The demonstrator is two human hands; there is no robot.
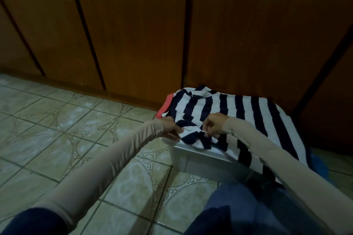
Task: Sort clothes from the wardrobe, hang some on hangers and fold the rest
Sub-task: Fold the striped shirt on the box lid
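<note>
The striped shirt (229,112) lay spread on a white bin (193,158). Left hand (170,126) and right hand (214,126) pinched its sleeve. Advisable: fold inward evenly, keeping fabric taut and edges aligned.

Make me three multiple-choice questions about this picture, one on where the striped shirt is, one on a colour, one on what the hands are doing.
1. Where does the striped shirt lie?
A. on the white box
B. on a hanger
C. flat on the tiled floor

2. What colour is the garment edge peeking out under the shirt?
A. green
B. coral red
C. yellow

3. What are the left hand and right hand doing?
A. both resting open
B. only one holds cloth
C. both grip the shirt's near edge

Answers: 1 A, the shirt drapes over the box top. 2 B, a coral strip shows at its left side. 3 C, both hands' fingers curl into striped fabric.
</note>
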